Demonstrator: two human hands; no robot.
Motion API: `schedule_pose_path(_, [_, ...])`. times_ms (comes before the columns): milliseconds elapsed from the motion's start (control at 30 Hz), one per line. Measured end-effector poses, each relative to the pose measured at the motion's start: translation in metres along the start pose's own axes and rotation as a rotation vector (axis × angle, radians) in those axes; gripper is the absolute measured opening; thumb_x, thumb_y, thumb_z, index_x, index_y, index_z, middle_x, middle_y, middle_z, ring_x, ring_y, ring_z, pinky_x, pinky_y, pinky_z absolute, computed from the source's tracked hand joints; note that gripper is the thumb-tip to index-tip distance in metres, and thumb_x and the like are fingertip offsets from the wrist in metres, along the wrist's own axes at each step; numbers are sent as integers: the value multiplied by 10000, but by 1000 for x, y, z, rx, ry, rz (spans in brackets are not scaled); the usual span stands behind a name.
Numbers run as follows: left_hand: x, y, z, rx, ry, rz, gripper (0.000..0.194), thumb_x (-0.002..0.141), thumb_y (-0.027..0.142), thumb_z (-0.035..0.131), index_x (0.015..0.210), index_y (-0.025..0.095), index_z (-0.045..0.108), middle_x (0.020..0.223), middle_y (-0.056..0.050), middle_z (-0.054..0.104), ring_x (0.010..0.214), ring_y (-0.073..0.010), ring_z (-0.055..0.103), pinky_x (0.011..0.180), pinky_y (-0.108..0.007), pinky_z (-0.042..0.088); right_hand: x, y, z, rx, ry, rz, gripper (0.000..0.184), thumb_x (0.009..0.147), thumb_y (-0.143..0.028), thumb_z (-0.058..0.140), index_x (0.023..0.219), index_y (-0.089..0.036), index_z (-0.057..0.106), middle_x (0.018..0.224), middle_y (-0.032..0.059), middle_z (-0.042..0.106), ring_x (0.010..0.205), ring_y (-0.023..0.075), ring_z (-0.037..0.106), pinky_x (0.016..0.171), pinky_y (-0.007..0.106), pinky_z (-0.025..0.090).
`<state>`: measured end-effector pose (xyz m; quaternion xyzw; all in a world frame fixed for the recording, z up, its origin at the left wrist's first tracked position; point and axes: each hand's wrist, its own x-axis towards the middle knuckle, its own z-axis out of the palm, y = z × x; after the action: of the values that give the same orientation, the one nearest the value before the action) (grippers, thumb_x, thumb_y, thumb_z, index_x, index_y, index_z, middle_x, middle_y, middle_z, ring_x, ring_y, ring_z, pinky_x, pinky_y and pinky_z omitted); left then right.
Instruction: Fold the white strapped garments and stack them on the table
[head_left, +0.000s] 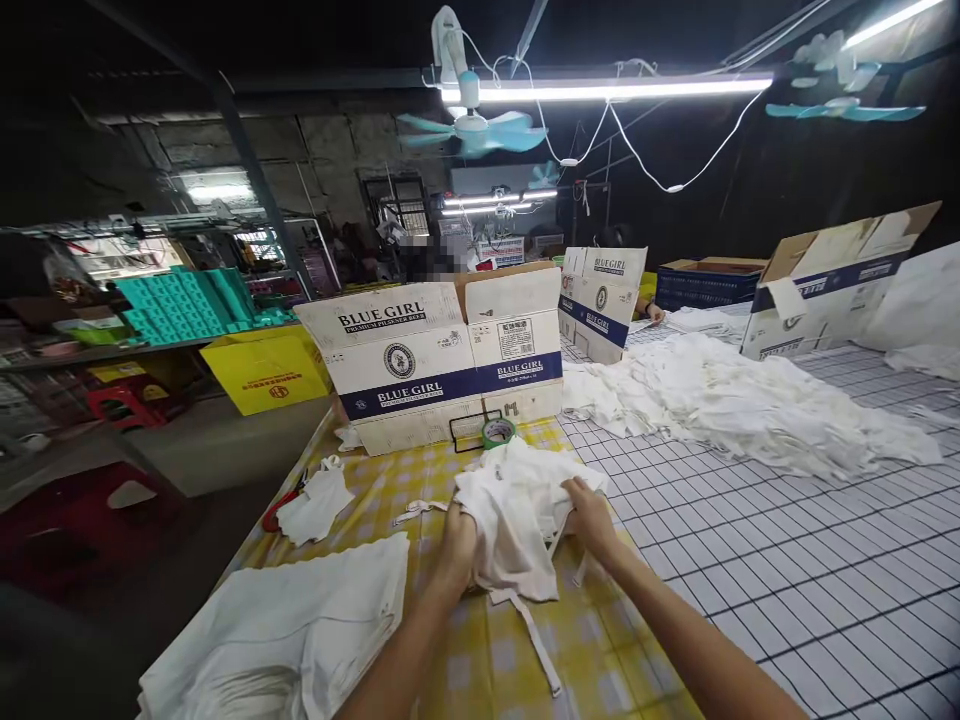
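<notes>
A white cloth garment with thin straps is bunched up over the yellow checked tablecloth in front of me. At its left edge my left hand grips the fabric, its fingertips hidden behind the folds. My right hand is closed on the garment's right side, thumb and fingers pinching the cloth. One strap trails down toward me over the tablecloth. To the left lies a folded stack of white cloth. Beyond it, a small white cloth piece rests beside red-handled scissors.
A roll of green tape sits before an upright BLUE GIRL cardboard box. White garments are heaped on the grid-patterned cloth at right. Another person's hand shows behind a second box. Red stools stand left.
</notes>
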<state>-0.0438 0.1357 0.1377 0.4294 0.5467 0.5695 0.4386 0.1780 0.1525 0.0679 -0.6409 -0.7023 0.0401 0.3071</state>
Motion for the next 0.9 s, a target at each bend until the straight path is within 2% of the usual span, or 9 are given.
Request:
schedule_pose_path(100, [6, -29, -1, 98, -109, 40, 371, 763, 222, 446, 1117, 238, 554, 1104, -61, 622, 1094, -197, 532, 936, -312, 410, 35, 8, -7, -34, 3, 82, 485, 675, -3, 351, 1095, -154, 541, 1076, 92, 573, 977, 191, 545, 808, 267, 410])
schedule_pose_path(200, [9, -45, -3, 320, -237, 199, 518, 755, 176, 445, 1272, 199, 443, 1270, -77, 514, 1222, -184, 417, 1024, -295, 318, 53, 9, -10, -79, -102, 111, 485, 623, 3, 423, 1066, -133, 566, 1013, 117, 599, 937, 225, 560, 784, 306, 416])
schedule_pose_path(300, [15, -54, -20, 668, -439, 244, 693, 670, 131, 529, 1342, 173, 365, 1366, -82, 415, 1244, -192, 386, 1023, -265, 315, 43, 0, -13, -129, -195, 70, 599, 564, 36, 455, 1129, -147, 530, 1131, 155, 556, 1037, 278, 515, 812, 388, 401])
schedule_pose_path(367, [30, -52, -42, 847, -501, 196, 670, 644, 144, 574, 1296, 217, 436, 1338, -42, 457, 1189, -185, 447, 971, -235, 366, 22, -12, -16, -152, -192, -27, 702, 554, 48, 424, 1208, -204, 461, 1314, 126, 429, 1186, 278, 404, 887, 432, 358])
schedule_pose_path(433, [54, -43, -73, 948, -417, 133, 503, 693, 176, 561, 1193, 230, 536, 1239, -29, 548, 1102, -179, 516, 918, -236, 402, -6, -26, -17, -153, -150, -175, 697, 569, 31, 391, 1213, -232, 438, 1382, 79, 357, 1240, 253, 351, 931, 435, 340])
schedule_pose_path(533, [99, -22, -132, 1072, -120, 19, 396, 774, 147, 477, 1168, 148, 525, 1216, -126, 534, 1106, -229, 507, 922, -323, 387, -51, -42, -10, -72, -130, -311, 637, 623, -11, 383, 1204, -267, 427, 1385, 51, 364, 1250, 248, 360, 941, 441, 371])
schedule_pose_path(667, [138, -6, -207, 1205, 164, -167, 357, 817, 217, 493, 1146, 78, 500, 1256, -233, 435, 1128, -332, 468, 877, -452, 396, -92, -51, 28, 40, -111, -335, 530, 759, -179, 492, 1246, -360, 387, 1298, 51, 482, 1164, 276, 479, 900, 416, 461])
schedule_pose_path(800, [152, -12, -249, 1240, 250, -288, 334, 852, 304, 516, 1129, 118, 511, 1193, -130, 504, 1052, -246, 518, 867, -446, 434, -106, -56, 75, 85, -230, -293, 469, 758, -228, 534, 1192, -390, 461, 1083, 69, 623, 903, 282, 636, 707, 369, 551])
schedule_pose_path(900, [161, -15, -264, 1219, 238, -325, 309, 858, 322, 518, 1112, 146, 524, 1117, -75, 549, 971, -194, 554, 824, -407, 473, -97, -63, 83, 229, -311, -209, 291, 846, -214, 387, 1009, -404, 536, 966, 51, 642, 772, 241, 660, 616, 349, 548])
